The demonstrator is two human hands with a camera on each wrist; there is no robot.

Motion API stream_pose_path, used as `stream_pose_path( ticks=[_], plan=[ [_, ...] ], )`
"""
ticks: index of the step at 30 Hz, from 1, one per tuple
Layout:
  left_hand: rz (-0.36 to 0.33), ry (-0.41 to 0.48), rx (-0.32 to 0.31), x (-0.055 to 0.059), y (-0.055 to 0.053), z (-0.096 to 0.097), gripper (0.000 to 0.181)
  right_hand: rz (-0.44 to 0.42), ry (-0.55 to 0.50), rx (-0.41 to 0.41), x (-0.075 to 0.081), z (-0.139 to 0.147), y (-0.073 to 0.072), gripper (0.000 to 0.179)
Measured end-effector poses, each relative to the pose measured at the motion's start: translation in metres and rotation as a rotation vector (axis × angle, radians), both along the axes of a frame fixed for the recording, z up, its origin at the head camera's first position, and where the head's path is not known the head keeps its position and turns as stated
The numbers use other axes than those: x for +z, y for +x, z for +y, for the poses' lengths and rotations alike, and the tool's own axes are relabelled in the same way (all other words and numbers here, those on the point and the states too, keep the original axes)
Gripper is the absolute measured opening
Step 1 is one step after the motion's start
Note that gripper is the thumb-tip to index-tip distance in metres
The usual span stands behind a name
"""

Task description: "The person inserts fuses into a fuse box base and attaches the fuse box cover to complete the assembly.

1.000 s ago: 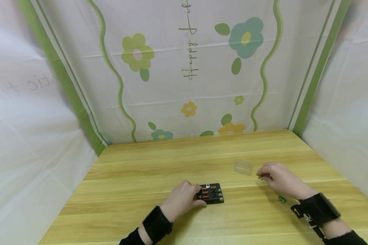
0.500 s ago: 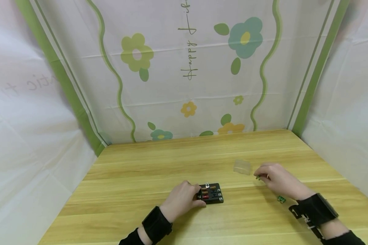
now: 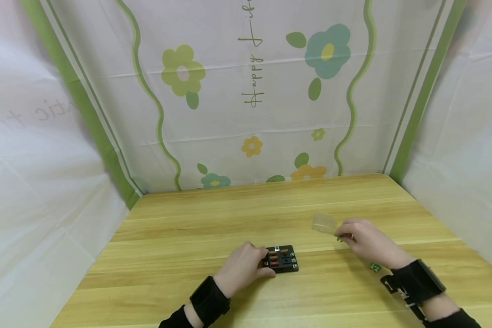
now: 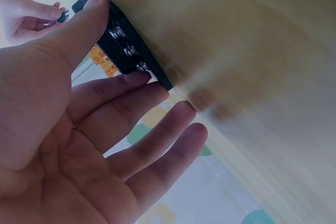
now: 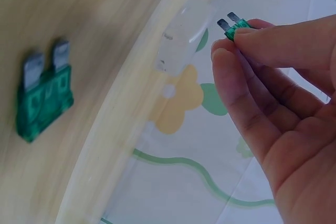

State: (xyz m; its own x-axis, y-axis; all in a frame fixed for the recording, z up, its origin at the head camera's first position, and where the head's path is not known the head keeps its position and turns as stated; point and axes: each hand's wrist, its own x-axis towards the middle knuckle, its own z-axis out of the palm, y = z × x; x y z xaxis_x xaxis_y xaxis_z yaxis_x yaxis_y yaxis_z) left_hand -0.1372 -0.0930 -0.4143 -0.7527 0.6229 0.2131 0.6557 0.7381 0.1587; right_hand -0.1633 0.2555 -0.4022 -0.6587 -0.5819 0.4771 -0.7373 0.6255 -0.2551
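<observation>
A black fuse box (image 3: 286, 262) with orange and red fuses in some of its slots lies on the table. My left hand (image 3: 243, 266) grips its left end, thumb on the near side and fingers on the far side. Between thumb and fingertips my right hand (image 3: 365, 239) pinches a green blade fuse (image 5: 237, 29), its two metal prongs sticking out. This hand is raised over the table, to the right of the fuse box. A second green blade fuse (image 5: 45, 95) lies on the wood below the right wrist.
A clear plastic cover (image 3: 323, 223) lies behind and to the right of the fuse box. The wooden table (image 3: 180, 228) ends at a flower-printed cloth (image 3: 229, 91) at the back, with white cloth at both sides.
My right hand has moved a little to the left with the pinched green blade fuse, toward the fuse box. My left hand and the fuse box have stayed in place.
</observation>
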Motion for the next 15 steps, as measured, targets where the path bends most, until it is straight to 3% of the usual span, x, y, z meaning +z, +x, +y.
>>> stream_pose_path(
  ticks=[15],
  plan=[
    [-0.003,0.007,-0.004,-0.001,0.000,0.000,0.034,-0.027,0.007,-0.012,0.001,-0.011,0.003,0.025]
  ],
)
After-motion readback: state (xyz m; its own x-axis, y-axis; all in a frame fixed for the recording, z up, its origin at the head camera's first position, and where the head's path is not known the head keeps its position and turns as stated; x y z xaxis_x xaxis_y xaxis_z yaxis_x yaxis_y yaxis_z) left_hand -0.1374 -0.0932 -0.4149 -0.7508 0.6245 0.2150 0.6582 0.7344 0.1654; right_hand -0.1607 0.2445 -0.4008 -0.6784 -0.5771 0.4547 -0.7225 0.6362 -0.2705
